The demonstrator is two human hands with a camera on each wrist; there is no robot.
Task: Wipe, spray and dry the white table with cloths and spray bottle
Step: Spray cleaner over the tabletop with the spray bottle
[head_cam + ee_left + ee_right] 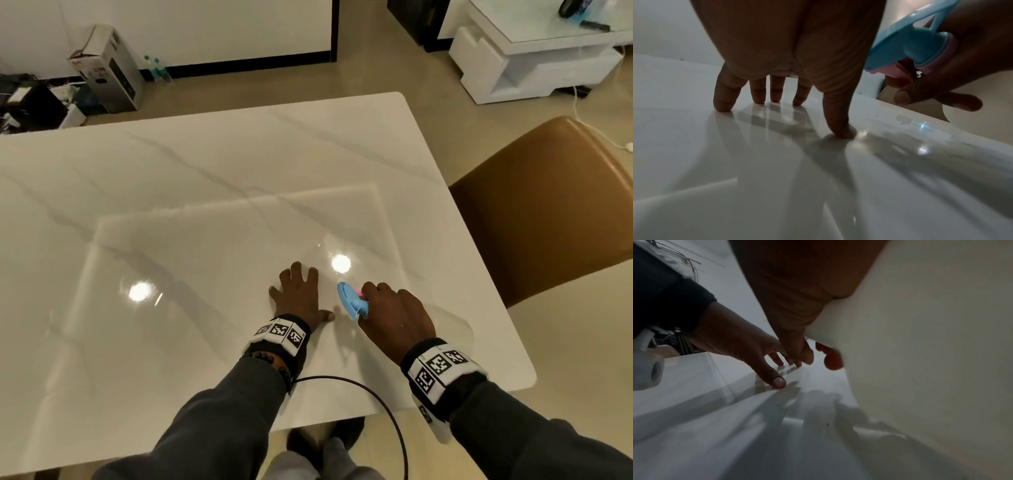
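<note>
My right hand [387,305] grips a spray bottle [351,299] with a blue nozzle head and pink collar, held just above the glossy white marble table [205,192] near its right front corner. In the left wrist view the blue spray head [908,42] sits at upper right with my right fingers [937,97] curled round it. The bottle's pale body [931,353] fills the right wrist view. My left hand [299,294] lies spread on the table just left of the bottle, its fingertips [723,105] and thumb touching the surface. No cloth is in view.
A brown chair [548,205] stands off the table's right edge. A black cable [387,411] loops over the front edge near my arms. Wet patches [910,134] glisten near the right edge. Across the floor are a cardboard box [109,68] and a white unit [534,58].
</note>
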